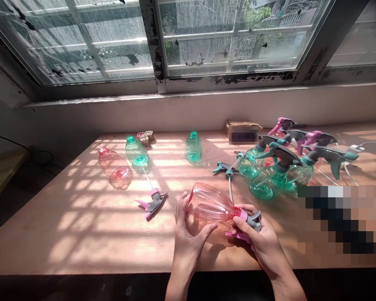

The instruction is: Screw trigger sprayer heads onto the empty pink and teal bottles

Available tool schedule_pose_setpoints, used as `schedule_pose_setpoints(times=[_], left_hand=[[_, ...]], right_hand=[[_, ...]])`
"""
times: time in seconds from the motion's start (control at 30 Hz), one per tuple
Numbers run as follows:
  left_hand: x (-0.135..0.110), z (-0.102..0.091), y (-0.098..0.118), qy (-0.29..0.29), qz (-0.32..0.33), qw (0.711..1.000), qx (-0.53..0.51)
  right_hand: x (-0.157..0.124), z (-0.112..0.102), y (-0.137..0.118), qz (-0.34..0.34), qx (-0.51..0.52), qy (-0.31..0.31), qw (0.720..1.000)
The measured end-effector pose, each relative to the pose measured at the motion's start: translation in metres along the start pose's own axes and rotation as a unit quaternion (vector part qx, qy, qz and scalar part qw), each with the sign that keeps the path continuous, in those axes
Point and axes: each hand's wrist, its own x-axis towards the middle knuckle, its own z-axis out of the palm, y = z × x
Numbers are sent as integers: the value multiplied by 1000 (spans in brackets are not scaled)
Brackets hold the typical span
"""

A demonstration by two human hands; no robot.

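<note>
A translucent pink spray bottle (209,202) lies almost level above the table, its base to the left and its neck to the right. My left hand (188,234) is cupped about the base end, thumb spread along the near side. At the neck, my right hand (260,234) has its thumb and fingers closed round the pink collar of the grey-and-pink spray head (252,219). Left of my hands lies a loose pink-and-grey spray head (153,204) with its tube. Beyond the bottle rests a loose green-and-grey spray head (227,169), tube pointing toward me.
An open pink bottle (114,169) and two open green bottles (136,151) (193,147) stand farther back. Several bottles with spray heads (269,179) crowd the right. Small blocks (146,137) and a brown box (242,125) sit near the wall below the window.
</note>
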Motion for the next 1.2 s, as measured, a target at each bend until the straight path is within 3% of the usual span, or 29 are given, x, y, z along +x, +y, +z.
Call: schedule_pose_setpoints(times=[0.2,0.47,0.8,0.9,1.07,1.2], left_hand=[[1,2,5,54,-45,996,-50],[-1,1,-1,8,9,999,46],[1,2,3,56,-45,996,-59],[0,1,1,44,-48,996,-57],[0,0,-3,20,2,1000,2],[-1,1,-1,10,-19,999,-29]], right_hand=[[-3,8,2,-40,-40,-10,998],[-1,1,-1,-1,20,-5,1000],[-6,10,-1,-30,-60,-34,997],[-4,7,-1,-5,-32,-19,999],[0,-1,-1,-2,17,-4,1000],[-1,1,1,-8,-4,-5,1000]])
